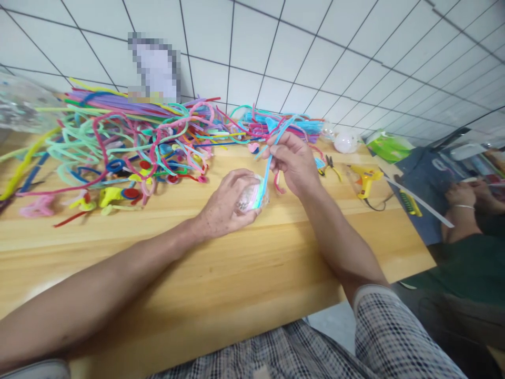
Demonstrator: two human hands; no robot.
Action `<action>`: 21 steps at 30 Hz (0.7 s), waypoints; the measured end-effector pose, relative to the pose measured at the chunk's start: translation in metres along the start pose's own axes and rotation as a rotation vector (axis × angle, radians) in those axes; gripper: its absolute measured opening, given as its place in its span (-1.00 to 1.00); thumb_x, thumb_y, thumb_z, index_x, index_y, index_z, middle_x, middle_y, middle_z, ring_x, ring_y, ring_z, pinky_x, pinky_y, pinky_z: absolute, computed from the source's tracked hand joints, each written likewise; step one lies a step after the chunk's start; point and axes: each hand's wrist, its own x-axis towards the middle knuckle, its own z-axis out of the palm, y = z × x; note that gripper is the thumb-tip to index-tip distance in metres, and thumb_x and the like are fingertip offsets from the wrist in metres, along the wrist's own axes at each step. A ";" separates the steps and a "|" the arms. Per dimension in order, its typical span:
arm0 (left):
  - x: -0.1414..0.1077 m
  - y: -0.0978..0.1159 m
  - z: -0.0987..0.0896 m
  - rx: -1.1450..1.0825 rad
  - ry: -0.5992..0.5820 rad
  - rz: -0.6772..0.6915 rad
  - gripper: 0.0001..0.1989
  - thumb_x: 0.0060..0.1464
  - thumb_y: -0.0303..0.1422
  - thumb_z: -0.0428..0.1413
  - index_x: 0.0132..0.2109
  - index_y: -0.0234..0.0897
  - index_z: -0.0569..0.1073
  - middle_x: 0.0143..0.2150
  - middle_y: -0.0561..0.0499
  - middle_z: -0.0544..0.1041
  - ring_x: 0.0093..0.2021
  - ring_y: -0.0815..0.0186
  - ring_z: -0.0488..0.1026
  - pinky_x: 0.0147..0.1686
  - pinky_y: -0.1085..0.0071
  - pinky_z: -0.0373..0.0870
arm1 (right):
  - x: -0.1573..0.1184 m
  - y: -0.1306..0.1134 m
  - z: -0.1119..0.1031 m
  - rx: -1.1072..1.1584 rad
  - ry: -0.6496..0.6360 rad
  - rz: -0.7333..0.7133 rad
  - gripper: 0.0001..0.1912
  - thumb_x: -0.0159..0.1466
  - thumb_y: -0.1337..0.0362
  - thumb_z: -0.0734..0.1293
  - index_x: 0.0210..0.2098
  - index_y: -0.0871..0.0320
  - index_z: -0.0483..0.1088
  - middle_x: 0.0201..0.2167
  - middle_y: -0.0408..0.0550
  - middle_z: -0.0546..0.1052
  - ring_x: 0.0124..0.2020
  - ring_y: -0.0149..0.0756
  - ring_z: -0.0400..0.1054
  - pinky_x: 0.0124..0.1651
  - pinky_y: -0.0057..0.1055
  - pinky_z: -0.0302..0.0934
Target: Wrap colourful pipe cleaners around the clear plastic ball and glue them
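Over the middle of the table, my left hand (226, 205) is wrapped round a clear plastic ball (246, 199). Bands of pastel pipe cleaner, green, blue and pink among them, run along the ball's right side. My right hand (294, 160) pinches a light blue pipe cleaner (267, 171) just above and to the right. The strand slopes down from those fingers to the ball, and its other part sticks up past the knuckles. What fills the ball is too blurred to make out.
A tangled heap of coloured pipe cleaners (130, 137) spreads along the wall side. To the right lie pliers (333, 167), a yellow hot glue gun (365, 179) with its cord, and clear balls (346, 142). Another person's hands (461, 195) are at the far right, beside a green-and-yellow tool (410, 203).
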 end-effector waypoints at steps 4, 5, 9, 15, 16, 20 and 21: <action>0.000 0.000 0.000 0.004 0.008 0.002 -0.37 0.34 -0.31 0.32 0.45 -0.08 0.33 0.41 -0.26 0.46 0.46 -0.10 0.47 0.47 -0.16 0.53 | 0.005 0.001 -0.001 -0.006 -0.030 0.029 -0.73 0.23 0.10 0.61 -0.18 0.08 0.59 -0.39 -0.21 0.68 -0.53 -0.49 0.36 -0.50 -0.54 0.22; -0.001 0.001 0.000 0.005 0.008 0.001 -0.37 0.33 -0.31 0.32 0.45 -0.08 0.33 0.41 -0.26 0.47 0.46 -0.10 0.48 0.47 -0.15 0.53 | 0.006 0.002 -0.001 -0.007 -0.035 0.036 -0.72 0.24 0.09 0.60 -0.17 0.09 0.60 -0.38 -0.20 0.69 -0.52 -0.49 0.37 -0.49 -0.54 0.22; -0.001 0.001 0.002 0.017 0.012 0.002 -0.37 0.33 -0.31 0.32 0.45 -0.06 0.32 0.40 -0.25 0.48 0.45 -0.09 0.49 0.46 -0.14 0.54 | 0.008 0.006 -0.003 -0.025 -0.035 0.040 -0.77 0.26 0.11 0.58 -0.22 0.10 0.59 -0.38 -0.17 0.68 -0.50 -0.48 0.37 -0.49 -0.54 0.22; -0.001 0.003 0.001 0.040 0.008 -0.006 -0.32 0.32 -0.34 0.32 0.48 -0.03 0.29 0.41 -0.24 0.47 0.46 -0.09 0.49 0.45 -0.18 0.54 | 0.008 0.005 -0.007 -0.002 0.015 0.053 -0.88 0.28 0.26 0.51 -0.19 0.11 0.62 -0.41 -0.19 0.66 -0.52 -0.49 0.36 -0.49 -0.55 0.23; -0.001 0.003 0.001 0.044 0.004 -0.010 -0.30 0.31 -0.35 0.33 0.48 -0.02 0.29 0.41 -0.23 0.47 0.46 -0.09 0.49 0.45 -0.18 0.54 | 0.008 0.004 -0.007 0.003 0.020 0.059 -0.89 0.29 0.27 0.52 -0.18 0.11 0.62 -0.40 -0.19 0.67 -0.51 -0.48 0.38 -0.49 -0.55 0.24; -0.002 0.003 0.000 0.034 0.010 -0.012 -0.29 0.30 -0.35 0.34 0.49 -0.01 0.29 0.41 -0.23 0.47 0.46 -0.09 0.49 0.44 -0.16 0.56 | 0.010 0.002 -0.010 0.003 0.037 0.057 -0.89 0.36 0.22 0.55 -0.19 0.09 0.60 -0.38 -0.20 0.68 -0.48 -0.47 0.42 -0.49 -0.57 0.27; -0.002 0.003 0.000 0.028 0.011 -0.012 -0.30 0.31 -0.35 0.34 0.49 -0.01 0.30 0.41 -0.23 0.47 0.46 -0.09 0.49 0.44 -0.15 0.56 | 0.011 0.002 -0.011 0.011 0.038 0.046 -0.86 0.37 0.19 0.57 -0.19 0.09 0.60 -0.39 -0.21 0.68 -0.49 -0.48 0.42 -0.49 -0.57 0.27</action>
